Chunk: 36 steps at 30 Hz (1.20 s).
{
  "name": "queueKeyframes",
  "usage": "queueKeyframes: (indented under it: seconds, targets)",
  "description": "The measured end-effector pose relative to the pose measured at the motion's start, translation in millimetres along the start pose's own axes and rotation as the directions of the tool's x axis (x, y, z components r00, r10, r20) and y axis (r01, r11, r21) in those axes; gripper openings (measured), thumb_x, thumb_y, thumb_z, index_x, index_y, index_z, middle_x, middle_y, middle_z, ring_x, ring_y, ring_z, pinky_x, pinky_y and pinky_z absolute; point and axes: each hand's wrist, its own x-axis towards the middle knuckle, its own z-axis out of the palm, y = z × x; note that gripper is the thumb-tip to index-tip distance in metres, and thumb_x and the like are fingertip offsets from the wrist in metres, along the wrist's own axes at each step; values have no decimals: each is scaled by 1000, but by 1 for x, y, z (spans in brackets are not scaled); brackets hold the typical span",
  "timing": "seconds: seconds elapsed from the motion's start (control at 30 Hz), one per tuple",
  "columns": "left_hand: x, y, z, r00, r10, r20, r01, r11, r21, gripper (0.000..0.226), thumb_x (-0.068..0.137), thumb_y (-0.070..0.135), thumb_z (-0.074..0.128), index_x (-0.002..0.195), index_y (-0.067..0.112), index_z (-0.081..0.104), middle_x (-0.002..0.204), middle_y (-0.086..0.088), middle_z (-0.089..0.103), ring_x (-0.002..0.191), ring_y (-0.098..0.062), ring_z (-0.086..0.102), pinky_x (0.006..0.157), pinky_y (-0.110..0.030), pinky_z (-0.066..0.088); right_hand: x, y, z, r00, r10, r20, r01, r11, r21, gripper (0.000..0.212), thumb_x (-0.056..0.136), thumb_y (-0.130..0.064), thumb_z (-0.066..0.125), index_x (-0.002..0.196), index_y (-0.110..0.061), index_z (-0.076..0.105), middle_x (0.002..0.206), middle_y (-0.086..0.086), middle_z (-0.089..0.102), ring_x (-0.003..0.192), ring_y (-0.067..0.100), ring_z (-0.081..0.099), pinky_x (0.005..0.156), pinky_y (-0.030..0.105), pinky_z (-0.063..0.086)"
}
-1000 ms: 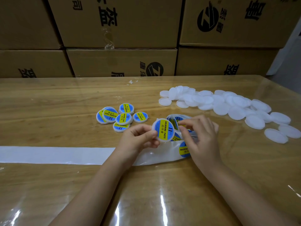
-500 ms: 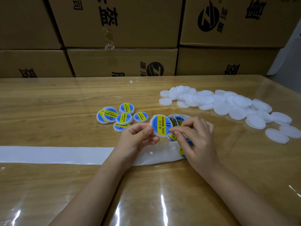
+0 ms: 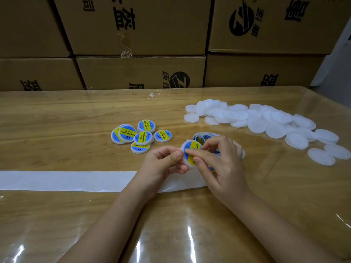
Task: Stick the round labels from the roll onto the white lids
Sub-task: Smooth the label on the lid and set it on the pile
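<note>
My left hand [image 3: 163,164] pinches a white lid [image 3: 190,149] by its left edge, and a blue and yellow round label covers the lid's face. My right hand [image 3: 220,164] has its thumb and fingers on that label, pressing it against the lid. Behind my right hand lies the label roll [image 3: 205,136], mostly hidden. Its empty white backing strip [image 3: 66,180] trails left across the table. Several labelled lids [image 3: 140,136] lie in a cluster to the left. A heap of plain white lids [image 3: 266,122] spreads across the right.
Both hands work over a wooden table [image 3: 57,120] under a glossy clear cover. Stacked cardboard boxes [image 3: 140,71] form a wall along the far edge. A small scrap [image 3: 153,94] lies near the boxes. The table's right edge runs near the lid heap.
My right hand has left the roll and come left onto the lid in my left hand. Its fingers now cover part of the label, which earlier showed in full.
</note>
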Motion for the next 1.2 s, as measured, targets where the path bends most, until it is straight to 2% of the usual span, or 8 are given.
queueKeyframes:
  seconds: [0.1, 0.23, 0.4, 0.57, 0.67, 0.8, 1.0, 1.2]
  targets:
    - [0, -2, 1, 1000, -22, 17, 22, 1000, -6, 15, 79, 15, 62, 71, 14, 74, 65, -7, 68, 54, -13, 62, 56, -21, 51, 1, 2, -1, 995, 96, -8, -97, 995, -37, 29, 93, -29, 47, 105, -26, 73, 95, 0, 53, 87, 17, 55, 85, 37, 31]
    - [0, -2, 1, 999, -26, 27, 27, 1000, -14, 12, 75, 20, 65, 71, 15, 75, 64, -7, 68, 53, -12, 61, 56, -20, 51, 2, 5, -3, 986, 164, -29, -165, 984, -61, 30, 92, -28, 46, 103, -24, 74, 93, 3, 53, 86, 19, 55, 85, 40, 33]
    - [0, -2, 1, 999, -16, 28, 16, 1000, -14, 12, 71, 25, 69, 71, 15, 75, 65, -7, 68, 54, -12, 61, 57, -21, 51, 1, 0, -1, 995, 100, -15, -101, 992, -73, 30, 92, -28, 47, 108, -23, 73, 92, 4, 54, 86, 19, 56, 84, 41, 34]
    - [1, -4, 0, 1000, 9, 9, -9, 1000, -7, 13, 80, 19, 65, 72, 16, 75, 64, -4, 68, 55, -10, 61, 59, -20, 52, 1, -4, 2, 1000, -28, 7, 28, 1000, -8, 28, 91, -27, 52, 112, -28, 70, 92, 3, 54, 86, 16, 52, 81, 44, 35]
    - [2, -5, -1, 999, 37, -18, -37, 999, -14, 20, 80, 20, 56, 72, 18, 75, 62, -2, 66, 55, -8, 60, 59, -19, 51, 1, -1, 1, 999, -48, 5, 48, 999, 17, 25, 90, -29, 53, 106, -31, 72, 92, 2, 54, 86, 14, 50, 82, 44, 35]
    - [5, -3, -5, 997, 62, -52, -65, 996, -56, 22, 82, 21, 54, 70, 17, 73, 65, 0, 65, 56, -6, 58, 59, -18, 50, 1, 2, -1, 997, -76, -7, 76, 997, 0, 23, 87, -29, 55, 97, -33, 75, 90, 1, 54, 86, 14, 50, 83, 40, 31]
    - [6, -2, -8, 998, 45, -40, -50, 989, -136, 24, 83, 19, 52, 74, 16, 74, 65, 3, 63, 54, -4, 53, 58, -16, 48, 4, 9, -6, 999, 19, -31, -20, 999, -45, 24, 86, -30, 53, 90, -30, 77, 91, 2, 52, 87, 13, 50, 88, 40, 28]
    - [3, -4, -5, 998, 19, 56, -15, 997, -76, 31, 87, 19, 47, 76, 18, 75, 60, 7, 58, 55, -2, 49, 59, -15, 46, 6, 13, -8, 998, 61, -25, -62, 997, -52, 25, 87, -30, 52, 92, -27, 77, 92, 3, 52, 87, 13, 50, 88, 43, 30]
